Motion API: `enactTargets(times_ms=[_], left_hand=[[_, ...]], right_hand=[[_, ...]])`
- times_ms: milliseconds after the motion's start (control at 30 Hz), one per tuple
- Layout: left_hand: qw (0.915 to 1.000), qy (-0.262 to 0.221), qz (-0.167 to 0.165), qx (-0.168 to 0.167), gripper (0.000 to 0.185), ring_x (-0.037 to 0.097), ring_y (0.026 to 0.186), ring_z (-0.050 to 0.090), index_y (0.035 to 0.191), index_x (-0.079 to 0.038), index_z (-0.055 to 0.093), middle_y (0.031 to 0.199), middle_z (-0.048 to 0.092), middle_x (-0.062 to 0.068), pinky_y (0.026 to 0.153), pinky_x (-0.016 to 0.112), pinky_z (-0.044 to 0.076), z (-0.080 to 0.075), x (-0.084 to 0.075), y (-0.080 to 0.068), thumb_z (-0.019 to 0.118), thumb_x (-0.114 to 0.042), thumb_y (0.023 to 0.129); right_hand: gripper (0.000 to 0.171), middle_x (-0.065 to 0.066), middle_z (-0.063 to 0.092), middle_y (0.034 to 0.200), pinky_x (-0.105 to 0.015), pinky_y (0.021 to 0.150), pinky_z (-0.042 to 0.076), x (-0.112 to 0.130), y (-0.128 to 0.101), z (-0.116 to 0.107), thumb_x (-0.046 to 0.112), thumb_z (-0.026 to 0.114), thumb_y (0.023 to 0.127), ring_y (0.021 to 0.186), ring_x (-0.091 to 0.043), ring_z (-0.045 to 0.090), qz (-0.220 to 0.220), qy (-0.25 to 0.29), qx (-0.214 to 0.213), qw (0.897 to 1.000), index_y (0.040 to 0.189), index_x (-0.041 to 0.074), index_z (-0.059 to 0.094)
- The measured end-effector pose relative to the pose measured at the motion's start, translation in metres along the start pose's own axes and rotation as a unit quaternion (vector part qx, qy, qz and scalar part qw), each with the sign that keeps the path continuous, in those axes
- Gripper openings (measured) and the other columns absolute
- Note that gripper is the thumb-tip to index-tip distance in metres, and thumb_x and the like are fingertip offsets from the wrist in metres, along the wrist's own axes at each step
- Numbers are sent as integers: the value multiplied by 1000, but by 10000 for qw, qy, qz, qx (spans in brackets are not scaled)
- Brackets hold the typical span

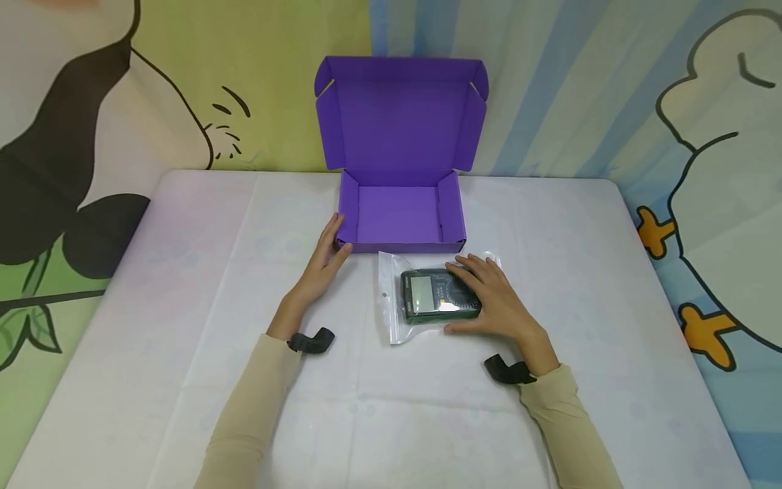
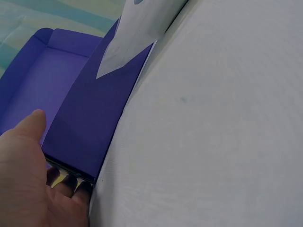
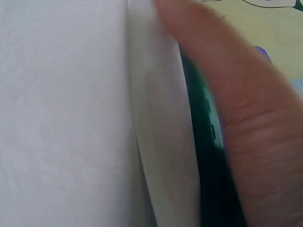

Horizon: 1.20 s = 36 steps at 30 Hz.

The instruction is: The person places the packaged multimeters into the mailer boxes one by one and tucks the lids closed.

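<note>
- Counter (image 1: pixel 415 448): white cover, far corners rounded, faint creases lengthwise plus one crosswise near the front.
- Printed backdrop (image 1: pixel 287 54): behind the counter and down both sides. Yellow-green left of centre, blue and pale slanted stripes (image 1: pixel 537 75) right of centre.
- Cartoon figure (image 1: pixel 161 129), left: white with big dark patches, black outline, cropped by frame edge. Short black strokes (image 1: pixel 235 102) just right of it.
- Leaf drawing (image 1: pixel 39 329), lower left: green, dark outline, below a dark line.
- Cartoon bird (image 1: pixel 733 224), right: white body, black outline, two orange feet (image 1: pixel 709 336) pointing toward the counter.
</note>
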<state>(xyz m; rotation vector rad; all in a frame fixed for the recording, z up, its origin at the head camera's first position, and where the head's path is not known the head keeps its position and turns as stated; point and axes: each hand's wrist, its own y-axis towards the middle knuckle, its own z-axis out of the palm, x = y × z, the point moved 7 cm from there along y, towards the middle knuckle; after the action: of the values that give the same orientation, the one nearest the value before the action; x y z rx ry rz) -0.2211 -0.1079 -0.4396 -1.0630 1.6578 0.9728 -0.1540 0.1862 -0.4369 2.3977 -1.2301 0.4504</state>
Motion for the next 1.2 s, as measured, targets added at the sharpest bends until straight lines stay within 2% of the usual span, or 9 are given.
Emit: enactTargets(times_ms=[100,233,467,633,867,1033,1200], left_hand=[[9991,-395,102,-86,61,30,150,4,155,0,12,162,4,20,122,41,11,-2,0,0,43,-6,103],[9979,-613,145,-176,61,27,149,10,155,1,12,161,9,20,121,33,15,-4,2,0,44,-5,103],[9993,-348,50,-138,61,29,148,16,155,0,14,160,14,21,120,36,20,-6,-1,-1,45,-6,103],[9989,-456,39,-117,62,30,148,18,155,-1,14,160,14,20,120,36,21,-6,0,0,46,-6,103],[9990,-437,-54,-95,62,30,147,21,155,-2,16,160,17,20,119,33,23,-4,1,-1,48,-8,103],[9988,-477,53,-116,62,32,146,21,155,-1,17,159,17,21,119,35,23,-5,-1,0,49,-7,102],[9988,-481,-4,-112,62,31,147,19,155,-1,16,160,15,20,119,34,21,-7,2,-1,48,-8,102]], right_hand=[[110,-11,41,149,-56,118,13,1,1,2,64,83,59,140,-36,31,106,-162,87,9998,150,20,39],[109,-8,44,145,-56,115,18,-1,2,4,67,82,59,133,-33,37,224,-343,192,9990,148,19,41],[104,-6,52,138,-53,113,20,-8,7,5,68,84,55,132,-29,41,388,-153,176,9990,137,14,49],[106,-9,55,135,-56,108,23,-7,8,3,61,88,54,124,-32,44,324,-13,95,9994,140,13,49],[98,-14,55,132,-58,107,22,1,7,3,59,86,60,122,-35,45,109,-222,215,9995,140,16,50],[95,-15,55,131,-58,107,21,9,7,-1,58,85,62,121,-35,46,71,-416,100,9991,140,16,51],[95,-14,55,131,-57,107,22,17,8,-4,58,85,62,120,-35,46,33,-480,41,9988,139,16,51]])
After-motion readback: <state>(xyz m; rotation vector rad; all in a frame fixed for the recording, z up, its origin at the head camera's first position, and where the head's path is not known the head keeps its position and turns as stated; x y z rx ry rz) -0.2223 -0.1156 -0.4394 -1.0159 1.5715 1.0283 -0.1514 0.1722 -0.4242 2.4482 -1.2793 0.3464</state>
